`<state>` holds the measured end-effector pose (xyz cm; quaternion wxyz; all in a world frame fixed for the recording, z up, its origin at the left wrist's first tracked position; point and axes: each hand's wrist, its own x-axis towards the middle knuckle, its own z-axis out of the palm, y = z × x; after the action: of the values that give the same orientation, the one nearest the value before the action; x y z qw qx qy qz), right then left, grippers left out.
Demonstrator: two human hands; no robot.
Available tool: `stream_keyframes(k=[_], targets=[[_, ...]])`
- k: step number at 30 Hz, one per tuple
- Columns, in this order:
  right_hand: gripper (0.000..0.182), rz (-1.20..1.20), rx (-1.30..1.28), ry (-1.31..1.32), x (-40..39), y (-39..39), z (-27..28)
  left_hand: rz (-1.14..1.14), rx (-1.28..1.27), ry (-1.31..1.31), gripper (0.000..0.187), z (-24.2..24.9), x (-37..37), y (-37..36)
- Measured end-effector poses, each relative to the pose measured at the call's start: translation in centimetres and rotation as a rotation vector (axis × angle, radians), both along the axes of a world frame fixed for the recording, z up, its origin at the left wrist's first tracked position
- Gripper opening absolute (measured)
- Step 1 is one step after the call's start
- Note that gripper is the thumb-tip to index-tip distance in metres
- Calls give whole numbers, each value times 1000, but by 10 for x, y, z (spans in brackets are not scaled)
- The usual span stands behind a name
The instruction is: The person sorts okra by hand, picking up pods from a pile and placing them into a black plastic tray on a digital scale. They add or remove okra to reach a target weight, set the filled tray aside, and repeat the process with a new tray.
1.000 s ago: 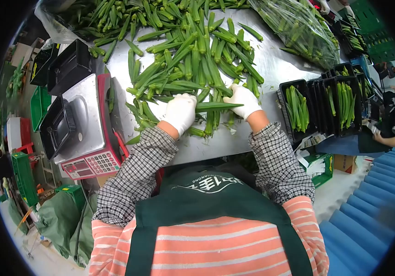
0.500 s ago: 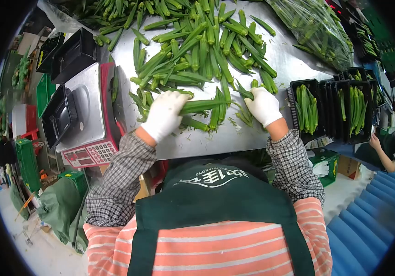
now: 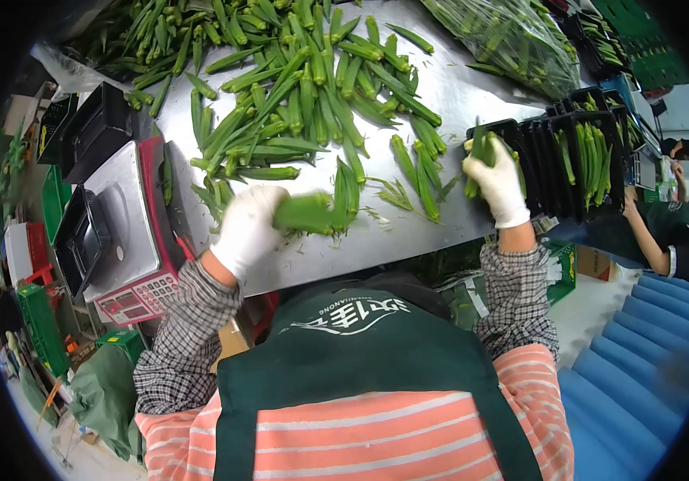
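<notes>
Your white-gloved L hand (image 3: 250, 228) is curled tight round some long green okra pods (image 3: 306, 213), low over the worktop, gripped at one end w/ the rest jutting out to your R, prob. so they stay together as a bunch. Your white-gloved R hand (image 3: 498, 186) has thumb & fingers pinched on a few more green pods (image 3: 484, 150), tips up, right by the L edge of a black rectangular plastic tray (image 3: 513, 127). W/ motion blur & the view from above, you can't get a fair pod count for either hand, nor tell if the R one touches the tray.

Main heap of loose green okra (image 3: 300, 104) lies ahead of you on the shiny metal worktop (image 3: 472, 86), thinning toward you, which prob. makes single pods easier to pick out. A small group of loose pods (image 3: 423, 178) sits btwn your hands, apart from the heap.

To your R, next to that tray, another black tray (image 3: 583, 118) holds pods lined up lengthwise, prob. so they pack neat. To your L, a red-and-silver electronic scale (image 3: 134, 200) has its keypad (image 3: 148, 295) facing you, handy for reading, w/ a deep black plastic tray (image 3: 80, 240) on its platform.
</notes>
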<state>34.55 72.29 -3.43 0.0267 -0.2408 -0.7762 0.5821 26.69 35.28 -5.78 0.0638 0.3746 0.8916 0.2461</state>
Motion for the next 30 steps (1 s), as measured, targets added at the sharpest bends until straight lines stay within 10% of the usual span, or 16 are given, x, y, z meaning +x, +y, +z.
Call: stream_keyframes(k=[8, 13, 15, 17, 21, 27, 30], targets=[[34, 266, 908, -269, 26, -61, -43, -171, -163, 215, 23, -36, 30, 12], [32, 130, 436, -106, 43, -28, -30, -42, 25, 100, 38, 11, 23, -12], [33, -18, 51, -38, 42, -8, -13, 223, 357, -72, 38, 22, 22, -19], [31, 22, 349, -67, 33, -2, -15, 569, 658, -872, 26, 28, 12, -23], [32, 204, 874, -134, 3, -27, -50, 464, 1093, -1401, 35, 26, 9, -3], [34, 259, 1006, -272, -10, -40, -51, 337, 1341, -1747, 40, 5, 9, 6], [41, 161, 678, -201, -4, -22, -54, 347, 1375, -1759, 44, 4, 7, 2]])
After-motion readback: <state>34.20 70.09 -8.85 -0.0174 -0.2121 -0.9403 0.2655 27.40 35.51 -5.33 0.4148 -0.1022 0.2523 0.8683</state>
